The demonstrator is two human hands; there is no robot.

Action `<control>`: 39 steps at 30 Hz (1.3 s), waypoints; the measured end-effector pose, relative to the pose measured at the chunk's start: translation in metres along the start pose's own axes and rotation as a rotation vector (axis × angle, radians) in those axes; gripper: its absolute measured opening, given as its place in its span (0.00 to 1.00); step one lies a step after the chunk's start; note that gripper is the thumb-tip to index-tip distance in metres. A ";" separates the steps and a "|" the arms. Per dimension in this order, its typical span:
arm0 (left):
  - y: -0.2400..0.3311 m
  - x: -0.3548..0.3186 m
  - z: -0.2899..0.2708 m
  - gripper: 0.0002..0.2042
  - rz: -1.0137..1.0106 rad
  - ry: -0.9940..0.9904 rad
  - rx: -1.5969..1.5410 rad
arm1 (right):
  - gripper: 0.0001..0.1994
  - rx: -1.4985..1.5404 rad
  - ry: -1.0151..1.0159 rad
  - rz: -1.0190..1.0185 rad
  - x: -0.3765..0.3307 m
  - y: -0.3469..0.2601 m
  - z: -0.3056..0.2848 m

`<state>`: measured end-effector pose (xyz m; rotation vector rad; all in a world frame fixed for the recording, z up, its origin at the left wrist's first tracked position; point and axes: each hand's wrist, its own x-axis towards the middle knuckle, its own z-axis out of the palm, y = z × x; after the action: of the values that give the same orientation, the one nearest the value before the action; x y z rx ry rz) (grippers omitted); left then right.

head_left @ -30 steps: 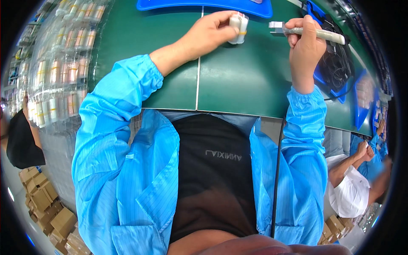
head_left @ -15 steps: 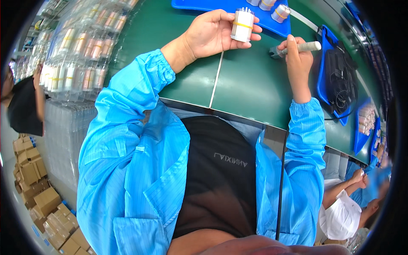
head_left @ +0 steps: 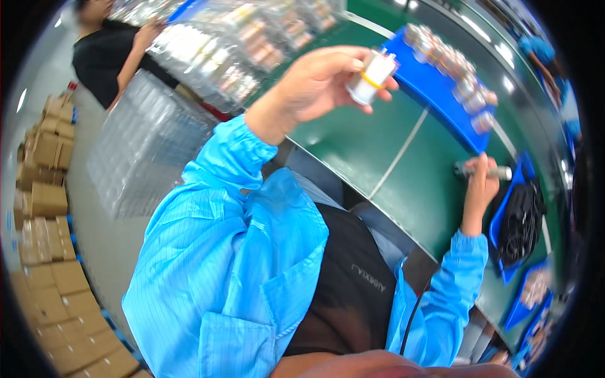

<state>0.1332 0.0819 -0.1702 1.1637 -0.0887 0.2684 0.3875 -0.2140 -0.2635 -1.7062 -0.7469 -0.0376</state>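
My left hand (head_left: 318,85), raised over the green table, holds a white cylindrical bundle (head_left: 372,77) between thumb and fingers. A yellow band wraps its middle, and short prongs stick out of its upper end. Lower and to the right, my right hand (head_left: 483,183) is closed round a thick rod-shaped tool (head_left: 503,172). The tool has a pale grey end on one side of the fist and a darker end on the other. Its exact kind is too blurred to tell. Several similar banded bundles stand on a long blue tray (head_left: 416,82) beyond my hands.
Black cables (head_left: 520,220) fill a blue tray at the right. Stacked clear packs of bundles (head_left: 252,38) stand at the far left, beside a plastic-wrapped stack (head_left: 151,138). Cardboard boxes (head_left: 53,201) are piled on the floor. A person in black (head_left: 104,60) stands at the upper left.
The view has swung leftward and tilted, bringing more of the stacks and the person in black into sight. The bundle now leans in my left hand. Both hands keep their holds.
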 end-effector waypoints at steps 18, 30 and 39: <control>0.183 -0.034 -0.166 0.14 0.010 0.538 2.124 | 0.17 -0.142 -0.028 -0.093 0.002 -0.003 0.001; 0.134 -0.066 -0.041 0.09 0.476 0.560 1.953 | 0.13 -0.139 -0.035 -0.142 -0.005 -0.019 0.008; -0.097 0.160 0.040 0.16 0.730 -0.005 1.491 | 0.13 -0.209 0.007 -0.206 0.002 -0.018 0.011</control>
<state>0.3151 0.0359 -0.2079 2.5918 -0.3554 1.0884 0.3762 -0.2023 -0.2501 -1.8184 -0.9381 -0.2730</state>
